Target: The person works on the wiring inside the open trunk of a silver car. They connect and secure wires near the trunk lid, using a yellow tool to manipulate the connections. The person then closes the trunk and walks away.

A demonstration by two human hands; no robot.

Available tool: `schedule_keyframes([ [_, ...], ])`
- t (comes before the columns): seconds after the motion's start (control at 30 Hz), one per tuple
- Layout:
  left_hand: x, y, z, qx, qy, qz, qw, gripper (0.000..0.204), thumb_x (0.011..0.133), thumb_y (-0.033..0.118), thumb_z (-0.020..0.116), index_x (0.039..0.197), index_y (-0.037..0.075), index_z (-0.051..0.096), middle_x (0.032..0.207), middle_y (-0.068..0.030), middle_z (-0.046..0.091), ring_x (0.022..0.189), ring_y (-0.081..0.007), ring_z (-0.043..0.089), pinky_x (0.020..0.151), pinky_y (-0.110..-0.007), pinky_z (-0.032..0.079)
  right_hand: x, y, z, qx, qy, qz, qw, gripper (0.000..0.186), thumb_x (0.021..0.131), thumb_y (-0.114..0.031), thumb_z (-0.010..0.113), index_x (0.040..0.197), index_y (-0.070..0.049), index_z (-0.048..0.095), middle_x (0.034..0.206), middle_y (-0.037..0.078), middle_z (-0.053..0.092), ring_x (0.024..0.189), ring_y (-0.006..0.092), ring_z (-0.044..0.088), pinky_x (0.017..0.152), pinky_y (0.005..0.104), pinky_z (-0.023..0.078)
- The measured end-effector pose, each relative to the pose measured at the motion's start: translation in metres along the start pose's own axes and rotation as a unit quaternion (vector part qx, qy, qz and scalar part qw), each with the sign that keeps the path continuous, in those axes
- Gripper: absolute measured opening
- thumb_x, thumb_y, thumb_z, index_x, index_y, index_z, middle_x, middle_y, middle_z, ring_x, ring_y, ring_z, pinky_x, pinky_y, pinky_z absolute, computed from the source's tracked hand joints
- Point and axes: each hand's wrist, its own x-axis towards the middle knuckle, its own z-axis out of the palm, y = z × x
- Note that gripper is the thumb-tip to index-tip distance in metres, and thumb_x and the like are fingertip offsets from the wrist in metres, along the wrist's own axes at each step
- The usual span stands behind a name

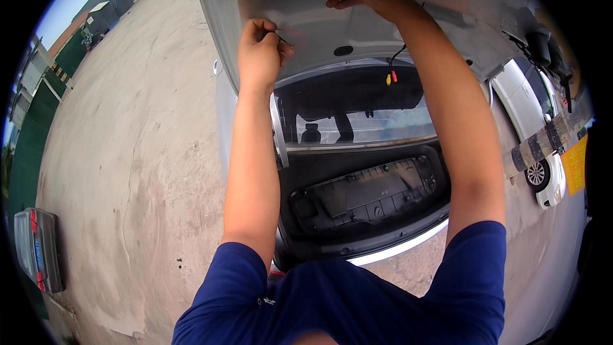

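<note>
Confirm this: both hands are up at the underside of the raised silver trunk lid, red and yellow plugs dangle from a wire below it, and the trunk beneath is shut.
One thing is wrong: the trunk is open, its dark interior showing in the head view. The rest holds: the left hand and right hand are up at the raised silver trunk lid, and red and yellow plugs dangle from a wire below it.

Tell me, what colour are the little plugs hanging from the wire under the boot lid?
One plug is yellow, the other plug red; head view.
</note>
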Motion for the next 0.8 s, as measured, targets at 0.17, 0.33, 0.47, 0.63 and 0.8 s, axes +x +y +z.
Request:
schedule_keyframes([
  [0.17, 0.014, 0.010, -0.016, -0.093, -0.107, -0.027, 0.989, 0.033, 0.096, -0.005, 0.052, 0.126, 0.000, 0.065, 0.113, -0.0097, 0.065, 0.076, -0.0149, 0.068, 0.058, -0.027, 0.042, 0.002, 0.002, 0.001, 0.003, -0.002, 0.002, 1.000, 0.024, 0.102, -0.014, 0.071, 0.117, 0.004, 0.069, 0.105, 0.016, 0.075, 0.093, 0.0262, 0.079, 0.080, 0.0388, 0.066],
  [0.33, 0.022, 0.007, -0.028, -0.213, -0.160, -0.044, 0.963, 0.034, 0.099, -0.002, 0.054, 0.131, -0.003, 0.063, 0.106, -0.0048, 0.059, 0.072, -0.0111, 0.051, 0.055, -0.023, 0.036, 0.002, 0.002, -0.002, 0.008, -0.001, 0.003, 1.000, 0.024, 0.101, -0.013, 0.071, 0.117, 0.004, 0.069, 0.105, 0.016, 0.075, 0.092, 0.0261, 0.079, 0.079, 0.0386, 0.066],
  [0.47, 0.029, 0.002, -0.035, -0.290, -0.196, -0.063, 0.935, 0.021, 0.099, -0.002, 0.054, 0.117, 0.000, 0.064, 0.102, -0.0023, 0.055, 0.069, -0.0089, 0.045, 0.053, -0.023, 0.033, 0.003, 0.002, -0.002, 0.012, -0.002, 0.004, 1.000, 0.023, 0.101, -0.013, 0.072, 0.117, 0.004, 0.069, 0.104, 0.016, 0.075, 0.092, 0.0260, 0.079, 0.079, 0.0384, 0.066],
  [0.63, 0.028, 0.007, -0.028, -0.196, -0.170, -0.054, 0.964, 0.011, 0.099, -0.004, 0.055, 0.105, 0.004, 0.061, 0.095, -0.0018, 0.054, 0.066, -0.0078, 0.042, 0.054, -0.024, 0.031, 0.003, 0.001, -0.003, 0.012, 0.001, 0.002, 1.000, 0.023, 0.101, -0.012, 0.072, 0.117, 0.005, 0.069, 0.104, 0.016, 0.076, 0.092, 0.0258, 0.079, 0.079, 0.0383, 0.066],
  [0.8, 0.019, 0.000, -0.016, -0.222, -0.109, -0.017, 0.969, 0.015, 0.099, -0.006, 0.053, 0.105, 0.004, 0.061, 0.090, -0.0015, 0.052, 0.065, -0.0080, 0.041, 0.055, -0.025, 0.031, 0.004, 0.001, -0.001, 0.011, 0.000, 0.000, 1.000, 0.023, 0.101, -0.012, 0.072, 0.116, 0.005, 0.070, 0.104, 0.016, 0.076, 0.091, 0.0257, 0.079, 0.078, 0.0381, 0.066],
])
